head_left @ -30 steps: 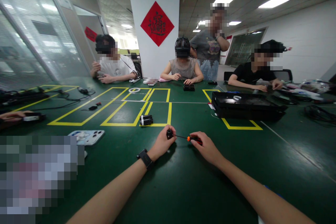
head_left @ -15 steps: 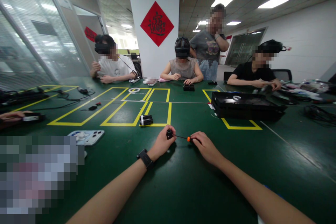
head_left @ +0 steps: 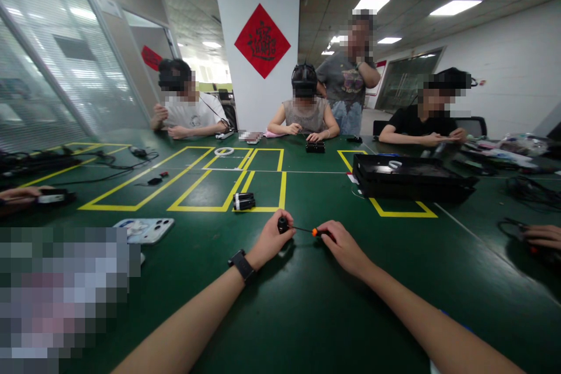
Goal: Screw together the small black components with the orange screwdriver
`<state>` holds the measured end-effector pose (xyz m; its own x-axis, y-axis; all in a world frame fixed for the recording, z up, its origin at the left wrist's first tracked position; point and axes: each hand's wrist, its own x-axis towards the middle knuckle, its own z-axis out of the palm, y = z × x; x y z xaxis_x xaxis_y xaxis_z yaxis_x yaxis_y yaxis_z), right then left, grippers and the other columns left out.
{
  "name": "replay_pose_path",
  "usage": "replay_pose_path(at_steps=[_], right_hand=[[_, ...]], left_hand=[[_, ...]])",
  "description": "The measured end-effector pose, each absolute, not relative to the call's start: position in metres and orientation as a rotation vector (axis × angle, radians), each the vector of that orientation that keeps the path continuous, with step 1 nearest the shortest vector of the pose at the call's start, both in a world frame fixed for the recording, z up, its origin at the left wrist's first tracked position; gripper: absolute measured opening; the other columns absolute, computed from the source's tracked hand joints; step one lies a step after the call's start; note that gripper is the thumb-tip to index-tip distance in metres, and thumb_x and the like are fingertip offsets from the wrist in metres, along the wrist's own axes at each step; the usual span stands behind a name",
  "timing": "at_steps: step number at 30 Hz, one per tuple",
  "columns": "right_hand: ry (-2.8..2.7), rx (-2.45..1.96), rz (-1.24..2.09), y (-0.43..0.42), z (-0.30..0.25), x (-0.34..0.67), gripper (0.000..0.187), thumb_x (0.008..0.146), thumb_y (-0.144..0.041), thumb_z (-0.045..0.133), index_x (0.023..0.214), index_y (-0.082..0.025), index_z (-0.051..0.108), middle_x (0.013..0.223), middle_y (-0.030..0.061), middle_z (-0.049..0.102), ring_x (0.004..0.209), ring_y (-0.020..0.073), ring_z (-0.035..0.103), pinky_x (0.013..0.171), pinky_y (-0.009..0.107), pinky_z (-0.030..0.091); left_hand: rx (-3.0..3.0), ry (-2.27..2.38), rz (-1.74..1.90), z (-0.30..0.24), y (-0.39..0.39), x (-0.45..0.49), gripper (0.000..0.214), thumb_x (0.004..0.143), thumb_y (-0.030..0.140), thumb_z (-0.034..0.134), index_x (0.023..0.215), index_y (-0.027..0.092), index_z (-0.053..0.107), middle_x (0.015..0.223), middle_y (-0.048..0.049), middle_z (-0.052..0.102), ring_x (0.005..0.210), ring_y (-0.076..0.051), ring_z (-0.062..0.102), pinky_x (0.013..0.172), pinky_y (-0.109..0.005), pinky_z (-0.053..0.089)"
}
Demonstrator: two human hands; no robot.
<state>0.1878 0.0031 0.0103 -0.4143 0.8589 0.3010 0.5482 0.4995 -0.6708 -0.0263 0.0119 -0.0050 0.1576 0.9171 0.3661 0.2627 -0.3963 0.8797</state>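
Note:
Near the middle of the green table, my left hand (head_left: pixel 275 237) is closed around a small black cylindrical part (head_left: pixel 283 224), whose end shows between the fingers. My right hand (head_left: pixel 340 242) grips a screwdriver (head_left: pixel 314 232) by its handle, which has an orange collar. The thin shaft points left and its tip reaches the black part at my left fingers. Whether the tip sits inside the part cannot be made out. Beyond my left hand, black cylinders with white bands (head_left: pixel 243 201) lie side by side on the table.
A large black tray (head_left: pixel 412 184) stands at the right, a white ring inside. Left are a phone (head_left: pixel 151 230), black cables (head_left: pixel 100 159) and a white tape roll (head_left: pixel 224 151). Yellow tape marks the table (head_left: pixel 284 315). Co-workers sit opposite; other people's hands show at both side edges.
A co-worker's hand with a dark cable has come in at the right edge. My own hands, the black part and the screwdriver stay almost in place.

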Motion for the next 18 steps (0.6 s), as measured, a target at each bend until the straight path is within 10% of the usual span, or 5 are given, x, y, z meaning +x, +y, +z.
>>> replay_pose_path(at_steps=[18], right_hand=[[-2.073,-1.157,0.64,0.0028,0.0081,0.1874,0.018,0.078,-0.02,0.053,0.095,-0.02,0.055,0.096,0.0038,0.056,0.092,0.0173,0.051,0.084,0.032,0.04]], left_hand=[[1.758,1.165,1.218,-0.003,0.01,-0.026,0.02,0.071,0.02,0.06,0.086,0.018,0.047,0.078,0.0022,0.052,0.071,-0.011,0.05,0.068,-0.023,0.039]])
